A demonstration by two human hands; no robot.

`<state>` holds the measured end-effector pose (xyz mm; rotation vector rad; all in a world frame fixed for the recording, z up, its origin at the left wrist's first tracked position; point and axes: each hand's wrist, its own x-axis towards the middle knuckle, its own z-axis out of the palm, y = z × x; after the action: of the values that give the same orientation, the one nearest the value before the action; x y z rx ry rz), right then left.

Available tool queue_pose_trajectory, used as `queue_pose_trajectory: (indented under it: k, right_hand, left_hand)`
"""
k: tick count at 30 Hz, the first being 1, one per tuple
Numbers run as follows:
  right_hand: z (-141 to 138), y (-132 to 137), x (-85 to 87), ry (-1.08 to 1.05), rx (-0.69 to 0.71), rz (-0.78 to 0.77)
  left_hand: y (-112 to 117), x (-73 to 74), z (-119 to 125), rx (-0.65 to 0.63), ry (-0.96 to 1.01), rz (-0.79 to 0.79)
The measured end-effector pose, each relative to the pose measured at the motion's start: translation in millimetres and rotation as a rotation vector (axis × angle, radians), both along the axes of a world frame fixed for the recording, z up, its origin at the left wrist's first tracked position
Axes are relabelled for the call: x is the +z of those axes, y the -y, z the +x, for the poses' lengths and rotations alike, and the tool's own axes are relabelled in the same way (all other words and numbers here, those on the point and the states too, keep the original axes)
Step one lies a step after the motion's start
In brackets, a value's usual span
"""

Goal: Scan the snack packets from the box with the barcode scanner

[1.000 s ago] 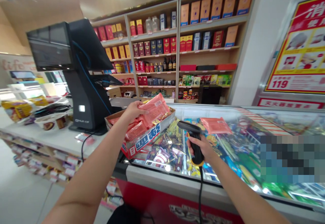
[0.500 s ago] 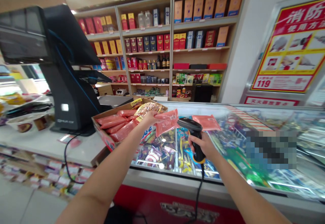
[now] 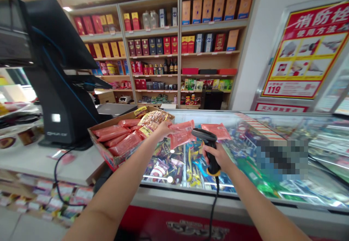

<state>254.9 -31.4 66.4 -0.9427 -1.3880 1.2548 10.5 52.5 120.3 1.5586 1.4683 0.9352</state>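
My left hand (image 3: pixel 163 130) is closed on the edge of a flat red packet (image 3: pixel 182 133), held above the glass top of the freezer. In my right hand (image 3: pixel 216 155) is a black barcode scanner (image 3: pixel 205 136), its head turned toward that packet and its cable hanging down in front. A second red packet (image 3: pixel 217 131) lies on the glass just behind the scanner. Left of my left hand, an open cardboard box (image 3: pixel 105 154) holds several more red packets (image 3: pixel 127 143) and a clear-and-yellow bag of snacks (image 3: pixel 152 119).
A black checkout terminal (image 3: pixel 62 88) stands on the white counter (image 3: pixel 79 166) to the left. Under the freezer's glass (image 3: pixel 245 131) lie many wrapped goods. Shelves (image 3: pixel 152 57) of boxes and bottles line the back wall. A red notice (image 3: pixel 305 51) hangs at right.
The whole scene has shifted slightly left as the view turned right. The held packet is now a little closer to the scanner's head, its printed label facing up. Both grips are unchanged.
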Motion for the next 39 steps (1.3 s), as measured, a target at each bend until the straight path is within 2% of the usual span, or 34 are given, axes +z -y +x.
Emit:
queue_pose_trajectory:
  k: [3,8,12,15,18,22,27,30,34,37,39]
  right_hand:
    - [27,-1,-2.1,-0.031,-0.066,-0.041]
    - [81,-3,-8.1,-0.056,-0.185,-0.036]
    - [117,-10,-16.4,-0.076,-0.283,-0.058]
    - [134,-14,-20.0,-0.109,-0.327,-0.080]
    - [139,-15,-20.5,-0.130,-0.334,-0.097]
    - [137,-17,-19.6,-0.130,-0.312,-0.104]
    - [120,-23,-14.7,-0.121,-0.257,-0.102]
    - [101,-29,-10.6,-0.118,-0.194,-0.104]
    - [59,-35,-5.6,-0.189,-0.111,-0.077]
    - [19,-38,-1.5,-0.248,-0.055,-0.077]
    - [-9,-40,0.5,-0.270,-0.034,-0.084]
  left_hand:
    - [-9,-9.9,39,-0.102,0.054,-0.053]
    - [-33,-37.1,124,-0.235,0.113,-0.091]
    - [-62,-52.3,175,-0.196,-0.002,0.044]
    - [-90,-53.8,193,-0.126,-0.179,0.202]
    - [-116,-50.7,199,-0.106,-0.240,0.260]
    - [-130,-50.5,199,-0.058,-0.275,0.310]
    - [-120,-48.7,184,0.036,-0.356,0.457]
    - [-109,-31.9,155,0.033,-0.404,0.511]
    - [-86,9.1,91,0.038,-0.576,0.470]
    - [-65,40.6,27,0.087,-0.736,0.379]
    - [-54,55.7,-21,0.149,-0.867,0.324]
